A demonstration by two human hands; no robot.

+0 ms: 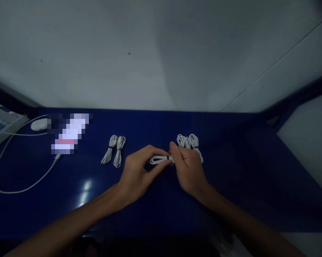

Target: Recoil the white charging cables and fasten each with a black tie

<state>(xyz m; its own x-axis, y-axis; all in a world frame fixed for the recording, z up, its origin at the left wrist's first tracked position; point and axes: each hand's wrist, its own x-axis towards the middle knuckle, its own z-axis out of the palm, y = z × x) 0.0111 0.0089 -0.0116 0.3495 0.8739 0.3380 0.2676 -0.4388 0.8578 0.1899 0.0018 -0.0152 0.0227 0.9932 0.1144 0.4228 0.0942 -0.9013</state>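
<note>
Between my two hands is a coiled white cable (157, 160) with a black tie round its middle. My left hand (136, 171) pinches it near the tie, with the looped end lying inside the curve of thumb and fingers. My right hand (189, 169) is closed round the other end and hides most of it. Just left of my left hand lie two tied white cable bundles (115, 150), side by side. Behind my right hand, partly covered by it, are several more tied cable bundles (193, 141).
The blue table (150, 221) meets a grey wall panel (118, 71) at the back. On the left, a lit phone-like screen (70, 134), pixelated, has a white charging cord (43, 180) looping from it. Beside it lie a white rounded object (39, 124) and a tray (5, 125).
</note>
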